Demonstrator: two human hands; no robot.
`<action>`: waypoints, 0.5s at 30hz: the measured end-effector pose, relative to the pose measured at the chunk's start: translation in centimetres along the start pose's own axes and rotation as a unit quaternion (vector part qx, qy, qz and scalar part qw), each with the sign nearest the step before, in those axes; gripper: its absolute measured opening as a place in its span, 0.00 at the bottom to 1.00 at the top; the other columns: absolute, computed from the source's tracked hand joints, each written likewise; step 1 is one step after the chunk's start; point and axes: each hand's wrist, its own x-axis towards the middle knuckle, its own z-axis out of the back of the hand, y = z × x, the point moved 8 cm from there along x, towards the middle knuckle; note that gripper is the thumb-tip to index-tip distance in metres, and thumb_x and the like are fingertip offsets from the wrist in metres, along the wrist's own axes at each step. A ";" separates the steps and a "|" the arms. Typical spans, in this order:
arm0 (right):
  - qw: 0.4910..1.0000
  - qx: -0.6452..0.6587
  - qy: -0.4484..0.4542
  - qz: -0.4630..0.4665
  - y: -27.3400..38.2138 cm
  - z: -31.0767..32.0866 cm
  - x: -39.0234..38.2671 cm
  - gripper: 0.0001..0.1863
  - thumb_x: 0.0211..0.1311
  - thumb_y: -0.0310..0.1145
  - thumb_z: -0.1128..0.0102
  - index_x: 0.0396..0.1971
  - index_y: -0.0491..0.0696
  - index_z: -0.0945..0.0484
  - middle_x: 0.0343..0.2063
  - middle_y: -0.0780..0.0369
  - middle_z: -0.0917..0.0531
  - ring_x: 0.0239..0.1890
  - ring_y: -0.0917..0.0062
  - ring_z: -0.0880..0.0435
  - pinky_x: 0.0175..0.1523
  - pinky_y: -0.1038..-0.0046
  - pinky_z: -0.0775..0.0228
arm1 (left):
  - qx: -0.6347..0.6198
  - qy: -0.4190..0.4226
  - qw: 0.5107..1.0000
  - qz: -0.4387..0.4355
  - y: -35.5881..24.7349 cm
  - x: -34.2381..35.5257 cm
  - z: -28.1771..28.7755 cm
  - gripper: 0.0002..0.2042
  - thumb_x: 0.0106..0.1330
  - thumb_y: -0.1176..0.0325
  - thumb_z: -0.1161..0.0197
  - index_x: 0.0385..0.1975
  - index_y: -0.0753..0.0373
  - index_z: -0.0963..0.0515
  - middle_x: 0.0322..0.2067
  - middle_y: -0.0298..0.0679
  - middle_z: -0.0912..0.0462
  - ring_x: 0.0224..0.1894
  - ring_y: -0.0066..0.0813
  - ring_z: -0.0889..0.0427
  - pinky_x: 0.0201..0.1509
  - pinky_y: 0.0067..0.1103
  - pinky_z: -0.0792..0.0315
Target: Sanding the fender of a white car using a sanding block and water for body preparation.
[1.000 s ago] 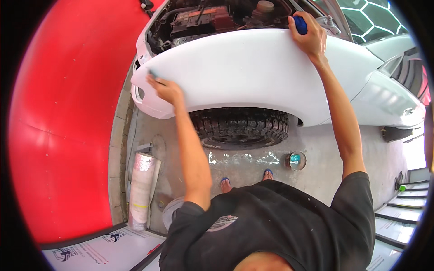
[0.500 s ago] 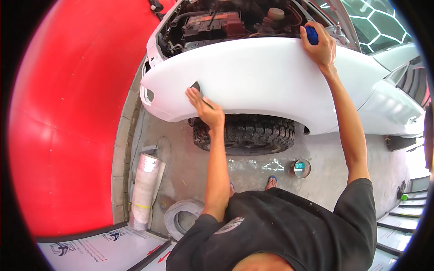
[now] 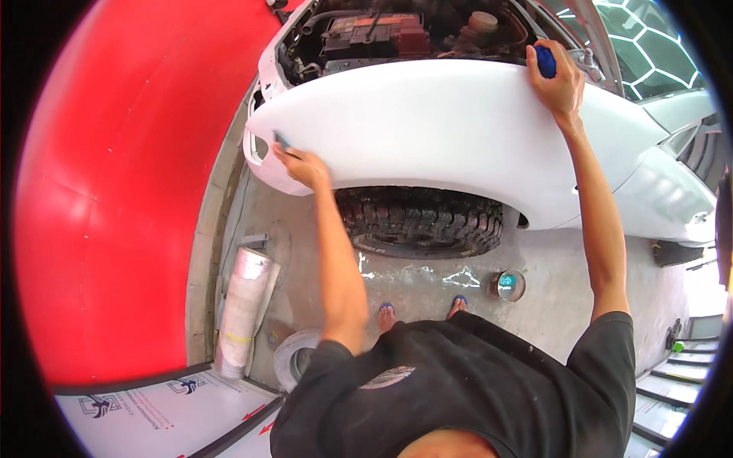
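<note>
A white car fender curves across the view in front of me. Near its front end, my left hand presses a dark sheet of sandpaper on the panel, the fingers closed over it and slightly blurred. My right hand rests at the fender's upper edge beside the engine bay, far from the left one. Its fingers wrap round a rounded blue sponge, whose lower part the palm hides.
Behind the fender lies the open engine bay with a battery. Beneath the arch stands a muddy tyre. On the wet floor are a round metal tin, a wrapped roll and a grey ring. A red wall rises at left.
My left hand has slid left along the fender with the sandpaper, toward its front end. The right hand keeps its hold on the sponge at the upper edge. The view has shifted slightly.
</note>
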 end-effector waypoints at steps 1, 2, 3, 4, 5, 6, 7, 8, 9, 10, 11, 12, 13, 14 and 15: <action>1.000 -0.013 0.006 -0.005 -0.1 -0.1 0.0 0.11 0.62 0.42 0.32 0.38 0.52 0.19 0.36 0.64 0.14 0.34 0.64 0.13 0.37 0.69 0.22 | -0.052 0.016 0.995 0.081 1.5 1.0 -0.1 0.23 0.77 0.68 0.59 0.67 0.75 0.40 0.68 0.61 0.37 0.72 0.55 0.40 0.75 0.43 0.47; 1.000 -0.027 0.002 -0.015 -0.3 0.0 0.0 0.12 0.62 0.42 0.32 0.39 0.52 0.19 0.37 0.64 0.14 0.34 0.64 0.13 0.38 0.69 0.22 | -0.038 0.024 0.995 0.093 2.1 0.2 -0.1 0.23 0.77 0.68 0.59 0.68 0.75 0.40 0.68 0.61 0.37 0.72 0.55 0.40 0.76 0.43 0.47; 0.999 -0.029 0.004 -0.015 -0.4 -0.1 -0.1 0.12 0.62 0.43 0.32 0.40 0.52 0.19 0.37 0.64 0.14 0.35 0.65 0.12 0.38 0.70 0.21 | -0.017 -0.001 1.000 0.012 1.0 -1.1 0.0 0.23 0.77 0.68 0.59 0.67 0.75 0.39 0.68 0.61 0.37 0.72 0.54 0.40 0.76 0.42 0.47; 1.000 -0.024 0.009 -0.014 -0.4 -0.2 -0.1 0.12 0.62 0.43 0.32 0.40 0.52 0.19 0.37 0.64 0.14 0.35 0.65 0.12 0.38 0.70 0.21 | 0.004 -0.017 0.996 -0.086 -0.6 -2.9 -0.2 0.23 0.78 0.68 0.60 0.67 0.75 0.39 0.67 0.60 0.36 0.72 0.54 0.39 0.76 0.42 0.47; 1.000 -0.018 0.005 -0.010 -0.4 -0.2 -0.2 0.12 0.62 0.43 0.32 0.40 0.52 0.19 0.37 0.64 0.14 0.35 0.65 0.12 0.39 0.70 0.21 | 0.020 -0.015 0.984 -0.178 -2.4 -5.6 -0.4 0.23 0.78 0.67 0.61 0.67 0.76 0.39 0.68 0.60 0.36 0.72 0.53 0.39 0.76 0.40 0.45; 1.000 -0.014 -0.002 -0.010 -0.5 -0.1 -0.2 0.12 0.63 0.43 0.32 0.40 0.52 0.19 0.37 0.64 0.14 0.35 0.66 0.12 0.39 0.70 0.21 | 0.042 0.001 0.956 -0.289 -4.1 -8.0 -0.8 0.23 0.78 0.67 0.62 0.66 0.76 0.38 0.68 0.59 0.36 0.72 0.51 0.39 0.75 0.37 0.43; 1.000 -0.010 -0.003 -0.014 -0.6 -0.1 -0.2 0.13 0.63 0.43 0.33 0.41 0.53 0.19 0.37 0.65 0.13 0.36 0.66 0.12 0.40 0.70 0.22 | 0.045 0.001 0.962 -0.268 -3.5 -7.6 -0.7 0.23 0.78 0.67 0.62 0.66 0.76 0.38 0.68 0.59 0.36 0.72 0.51 0.39 0.75 0.37 0.43; 1.000 -0.007 0.006 -0.011 -0.6 -0.2 -0.2 0.13 0.63 0.43 0.33 0.41 0.53 0.19 0.37 0.65 0.13 0.36 0.66 0.12 0.40 0.70 0.22 | 0.037 0.001 0.966 -0.254 -3.0 -6.7 -0.4 0.23 0.78 0.66 0.62 0.67 0.76 0.38 0.68 0.58 0.35 0.72 0.51 0.38 0.75 0.38 0.42; 1.000 -0.006 0.005 -0.006 -0.5 -0.2 -0.3 0.13 0.63 0.44 0.33 0.41 0.53 0.19 0.38 0.65 0.13 0.37 0.66 0.12 0.41 0.70 0.21 | 0.027 -0.003 0.967 -0.255 -2.7 -5.7 -0.3 0.23 0.78 0.66 0.62 0.67 0.75 0.38 0.67 0.58 0.35 0.72 0.50 0.38 0.74 0.37 0.42; 1.000 -0.005 0.000 -0.011 -0.6 -0.1 -0.3 0.13 0.63 0.44 0.33 0.41 0.53 0.19 0.38 0.65 0.13 0.37 0.66 0.12 0.41 0.70 0.21 | -0.026 -0.019 0.988 -0.151 -0.7 -3.5 0.3 0.23 0.78 0.67 0.59 0.67 0.75 0.39 0.68 0.60 0.38 0.72 0.53 0.40 0.75 0.39 0.45; 1.000 -0.006 0.007 -0.007 -0.6 -0.2 -0.3 0.13 0.63 0.44 0.33 0.41 0.53 0.19 0.38 0.65 0.13 0.37 0.66 0.12 0.41 0.70 0.21 | -0.042 -0.006 0.999 -0.020 1.9 -1.8 0.2 0.23 0.79 0.66 0.60 0.67 0.75 0.40 0.69 0.60 0.39 0.72 0.53 0.39 0.74 0.38 0.43; 1.000 -0.021 0.007 -0.001 -0.4 -0.1 -0.2 0.13 0.63 0.44 0.32 0.41 0.52 0.18 0.37 0.63 0.13 0.37 0.65 0.12 0.42 0.70 0.21 | -0.030 0.010 1.000 -0.003 2.5 -1.7 -0.3 0.23 0.79 0.66 0.60 0.68 0.75 0.40 0.69 0.60 0.39 0.72 0.53 0.39 0.75 0.39 0.43; 0.999 -0.040 0.001 0.001 -0.4 0.0 -0.2 0.14 0.64 0.45 0.32 0.41 0.51 0.18 0.37 0.61 0.12 0.36 0.64 0.11 0.43 0.71 0.20 | -0.060 0.002 0.998 0.011 2.6 -1.8 -0.2 0.23 0.79 0.65 0.61 0.68 0.75 0.40 0.69 0.60 0.39 0.72 0.53 0.39 0.74 0.38 0.42; 0.999 -0.038 0.009 -0.002 -0.4 0.0 -0.2 0.14 0.64 0.45 0.32 0.41 0.51 0.18 0.37 0.61 0.12 0.36 0.64 0.11 0.43 0.71 0.20 | -0.084 -0.021 0.995 -0.045 1.6 -2.9 0.1 0.23 0.79 0.64 0.62 0.67 0.74 0.39 0.69 0.60 0.39 0.72 0.53 0.39 0.74 0.38 0.43; 0.999 -0.040 0.013 -0.004 -0.3 -0.1 -0.1 0.14 0.64 0.45 0.32 0.41 0.52 0.18 0.37 0.61 0.12 0.36 0.65 0.11 0.43 0.70 0.20 | -0.074 -0.027 0.994 -0.082 0.2 -4.2 0.3 0.24 0.80 0.64 0.62 0.67 0.74 0.38 0.69 0.61 0.39 0.72 0.53 0.39 0.75 0.39 0.43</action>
